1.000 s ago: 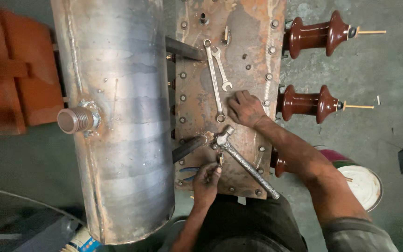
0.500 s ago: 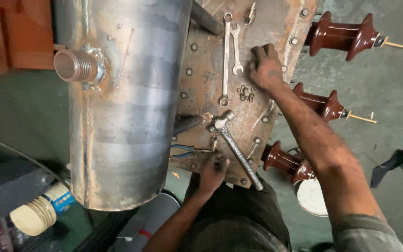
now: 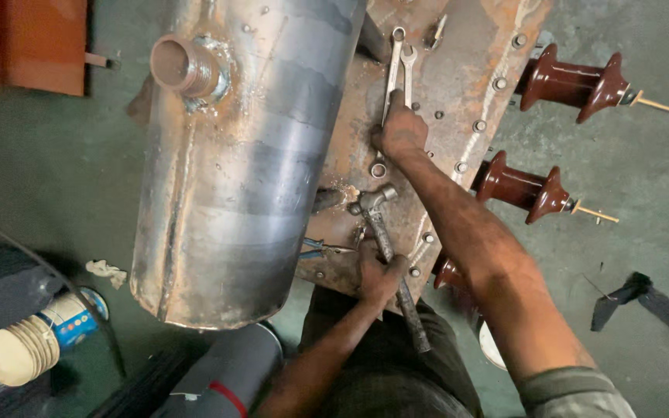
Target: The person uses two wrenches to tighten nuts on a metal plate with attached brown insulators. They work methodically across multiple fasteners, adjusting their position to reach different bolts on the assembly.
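Bare forearms, a grey-green rolled sleeve, dark trousers.

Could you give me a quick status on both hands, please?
Right hand on the wrenches on the rusty plate. Left hand at the hammer handle. Steel tank alongside.

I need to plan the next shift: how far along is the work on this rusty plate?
Done: three brown insulators stand along the plate, and several bolts sit in its edge. In hand: the right hand rests on the spanners; the left hand is at the hammer. Left: I cannot tell which bolts are tight.
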